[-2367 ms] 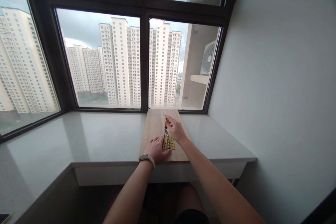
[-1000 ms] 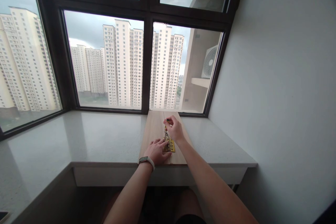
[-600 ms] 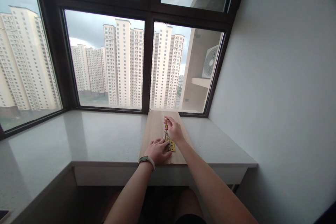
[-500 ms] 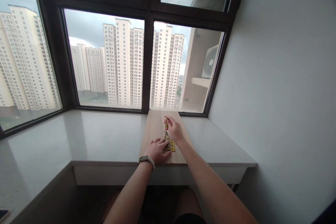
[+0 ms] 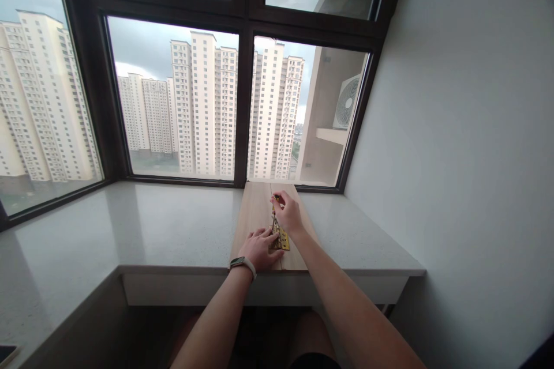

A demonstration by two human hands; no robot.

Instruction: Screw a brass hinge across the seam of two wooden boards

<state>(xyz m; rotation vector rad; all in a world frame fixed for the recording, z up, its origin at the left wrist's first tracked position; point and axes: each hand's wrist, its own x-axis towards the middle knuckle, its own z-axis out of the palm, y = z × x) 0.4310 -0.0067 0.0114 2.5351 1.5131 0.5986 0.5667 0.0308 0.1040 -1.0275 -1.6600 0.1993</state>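
Note:
Two light wooden boards (image 5: 255, 213) lie side by side on the white sill, reaching back to the window. A brass hinge (image 5: 283, 240) sits across their seam near the front. My left hand (image 5: 258, 249), with a watch on its wrist, presses flat on the left board with fingertips touching the hinge. My right hand (image 5: 288, 214) pinches the yellow handle of a small screwdriver (image 5: 274, 214) that stands nearly upright with its tip on the hinge.
The white stone sill (image 5: 173, 225) wraps along the dark-framed window (image 5: 242, 98) and ends at the white wall (image 5: 454, 155) on the right. My knees show below the sill's front edge. A dark object (image 5: 6, 351) lies at the far left corner.
My right hand's fingers have shifted slightly on the screwdriver handle, staying above the hinge. My left hand has kept its place on the board.

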